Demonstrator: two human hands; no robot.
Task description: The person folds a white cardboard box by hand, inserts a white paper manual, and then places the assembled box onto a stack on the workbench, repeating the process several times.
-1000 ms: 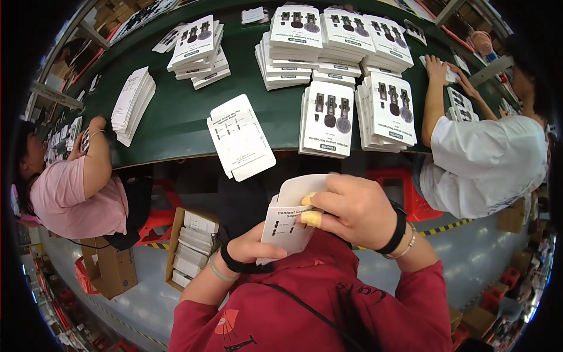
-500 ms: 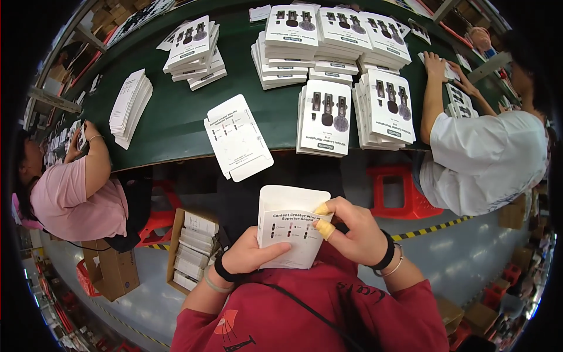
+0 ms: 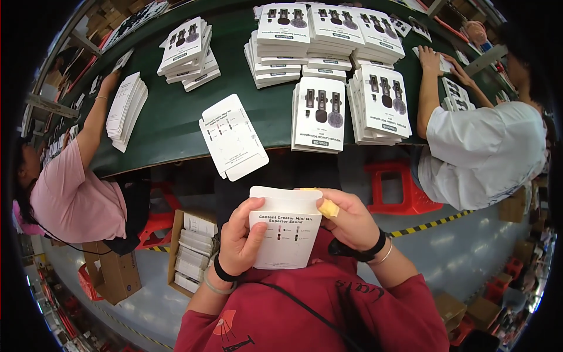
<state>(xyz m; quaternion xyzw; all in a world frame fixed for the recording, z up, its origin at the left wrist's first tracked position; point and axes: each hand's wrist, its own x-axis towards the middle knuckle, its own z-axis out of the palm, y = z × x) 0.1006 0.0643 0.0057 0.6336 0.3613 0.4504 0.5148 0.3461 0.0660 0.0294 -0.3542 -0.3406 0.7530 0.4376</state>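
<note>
In front of my red shirt I hold a white printed carton (image 3: 285, 246) upright, its top flap standing up at the far side. My left hand (image 3: 237, 237) is closed around the carton's left side, thumb on the printed face. My right hand (image 3: 355, 226) pinches the upper right corner, with yellow coverings on its fingertips. The inside of the carton is hidden. Beyond my hands, a flattened white carton (image 3: 231, 138) lies on the green table, overhanging its near edge.
Stacked white boxes with microphone pictures (image 3: 319, 114) stand on the green table (image 3: 170, 132). A leaning pile of flat cartons (image 3: 125, 111) is farther left. An open cardboard box of white cartons (image 3: 193, 249) stands on the floor. People sit on both sides, near red stools (image 3: 399, 188).
My left hand has moved up the carton's left side, and my right hand has shifted along its top edge. The person at left has reached forward across the table.
</note>
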